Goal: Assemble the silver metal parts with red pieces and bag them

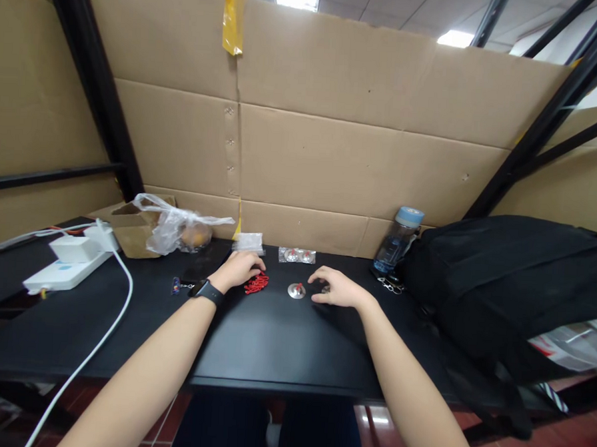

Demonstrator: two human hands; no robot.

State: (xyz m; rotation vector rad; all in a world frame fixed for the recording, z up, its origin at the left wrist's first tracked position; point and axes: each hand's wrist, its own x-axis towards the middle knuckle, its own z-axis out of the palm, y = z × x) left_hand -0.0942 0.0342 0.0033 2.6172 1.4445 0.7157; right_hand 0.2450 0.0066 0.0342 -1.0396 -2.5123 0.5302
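Observation:
My left hand (pixel 239 269) rests on the black table (pixel 252 341), fingers curled over a small pile of red pieces (pixel 256 283). My right hand (pixel 336 289) lies a little to the right with its fingers spread and bent, touching the table beside a small silver disc with a red bit (pixel 296 290). Nothing shows inside the right hand. A black watch (pixel 207 291) sits on my left wrist. Behind the hands lie a clear packet of silver and red parts (pixel 297 255) and a clear packet (pixel 248 242).
A black backpack (pixel 505 288) fills the right side, with a blue-capped water bottle (pixel 397 242) and keys (pixel 389 285) beside it. At the left are a white power strip with cable (pixel 70 268), a cardboard box (pixel 135 231) and a plastic bag (pixel 178 230). Cardboard walls (pixel 332 152) stand behind.

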